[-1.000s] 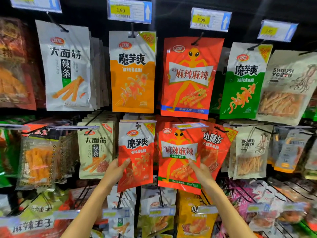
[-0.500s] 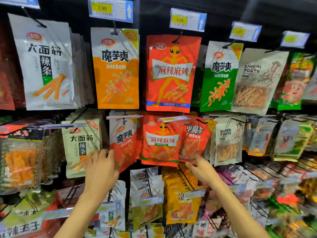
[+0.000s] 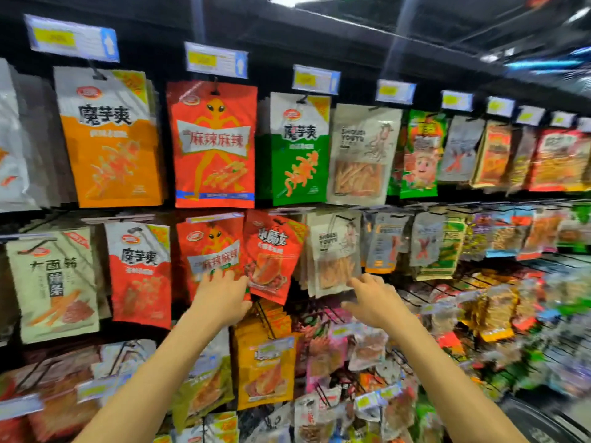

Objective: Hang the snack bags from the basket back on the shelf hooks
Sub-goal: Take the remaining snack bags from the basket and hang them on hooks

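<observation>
Snack bags hang in rows on shelf hooks. My left hand (image 3: 220, 295) lies with straight fingers on the lower part of a small red alien-print bag (image 3: 211, 247) in the middle row. To its right hangs a tilted red bag (image 3: 271, 251). My right hand (image 3: 367, 298) reaches with spread fingers to the bottom edge of a beige squid-print bag (image 3: 335, 251). Neither hand holds a bag. The image is blurred by motion.
Larger bags hang in the top row under price tags (image 3: 216, 60): orange (image 3: 112, 145), red alien (image 3: 214, 148), green (image 3: 299, 148). Below the hands are orange packs (image 3: 265, 362) and mixed packs on wire hooks. A dark curved rim (image 3: 543, 420) shows at the bottom right.
The view has swung to the right. My left hand moved right from the red-and-white bag onto the alien-print bag. My right hand moved right to the beige squid bag.
</observation>
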